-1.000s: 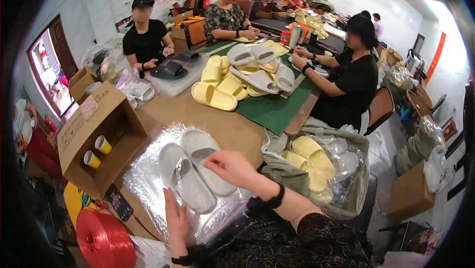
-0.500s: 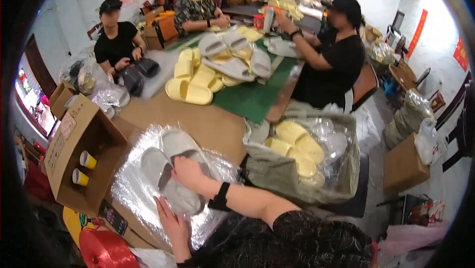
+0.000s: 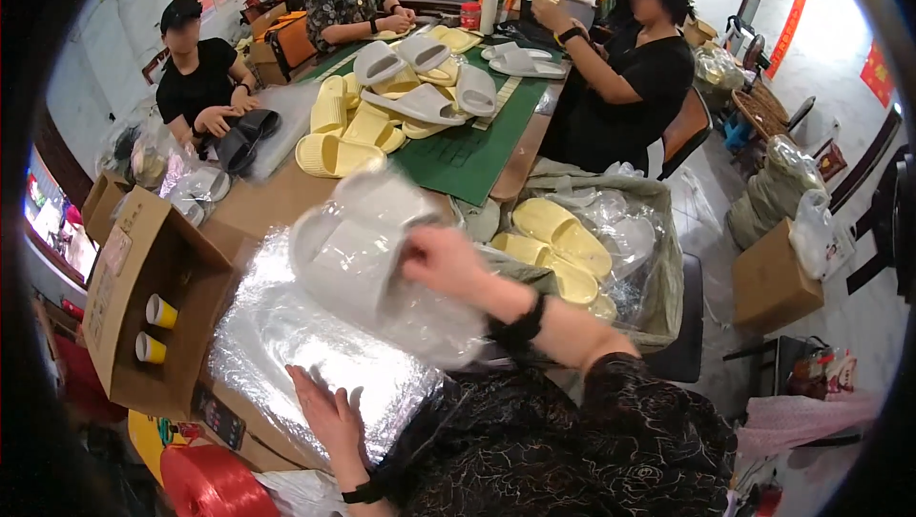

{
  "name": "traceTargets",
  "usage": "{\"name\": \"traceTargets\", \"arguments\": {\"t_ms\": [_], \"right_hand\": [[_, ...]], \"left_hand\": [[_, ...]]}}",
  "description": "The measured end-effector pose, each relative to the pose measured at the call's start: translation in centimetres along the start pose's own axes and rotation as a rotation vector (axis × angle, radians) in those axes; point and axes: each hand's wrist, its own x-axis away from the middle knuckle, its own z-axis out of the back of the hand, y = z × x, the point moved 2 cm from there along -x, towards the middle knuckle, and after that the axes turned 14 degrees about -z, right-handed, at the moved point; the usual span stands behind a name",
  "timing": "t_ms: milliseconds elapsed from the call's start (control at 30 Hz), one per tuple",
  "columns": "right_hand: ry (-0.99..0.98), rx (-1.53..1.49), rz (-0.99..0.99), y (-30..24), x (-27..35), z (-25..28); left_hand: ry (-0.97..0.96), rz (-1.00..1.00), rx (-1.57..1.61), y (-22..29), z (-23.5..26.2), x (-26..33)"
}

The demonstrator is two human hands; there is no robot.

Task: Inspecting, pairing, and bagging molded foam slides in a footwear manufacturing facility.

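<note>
Front and centre, right hand (image 3: 441, 259) grips a pair of grey slippers (image 3: 358, 250) in a clear bag (image 3: 429, 326), lifted off the table and tilted, motion-blurred. Fingers closed on the pair's right side; black band on that wrist.

Left hand (image 3: 324, 412) lies flat, palm down, fingers spread, on the stack of clear bags (image 3: 286, 336) lying on the table (image 3: 258, 207). It holds nothing. Lifted slippers are above and just beyond that stack, well apart from the left hand.

Left of the stack: open cardboard box (image 3: 143, 298) with two yellow-rimmed rolls (image 3: 153, 326) showing inside. Red spool (image 3: 205, 484) at the bottom edge, below the box.

Right of the slippers: big sack (image 3: 658, 259) lined with plastic, yellow slippers (image 3: 558, 245) loose inside it.

Further up the table: green mat (image 3: 458, 159) carrying a pile of yellow and grey slippers (image 3: 391, 102).

Other people seated around the table: one in black (image 3: 196, 88) far left, hands on dark slippers (image 3: 243, 135); one in a patterned top (image 3: 348, 7) at the far end; one in black (image 3: 634, 88) on the right, hands over the mat's far end.

Brown box (image 3: 773, 274) on the floor far right, with filled plastic bags (image 3: 797, 197) beside it.
</note>
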Motion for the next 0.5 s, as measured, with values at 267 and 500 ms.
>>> {"name": "traceTargets", "arguments": {"t_ms": [267, 500], "right_hand": [[0.482, 0.818, -0.179, 9.5, 4.9, 27.5], [0.026, 0.549, -0.544, 23.5, 13.7, 20.5]], "left_hand": [[-0.002, 0.050, 0.056, 0.7, 0.1, -0.4], [-0.012, -0.007, 0.012, 0.7, 0.5, -0.6]]}}
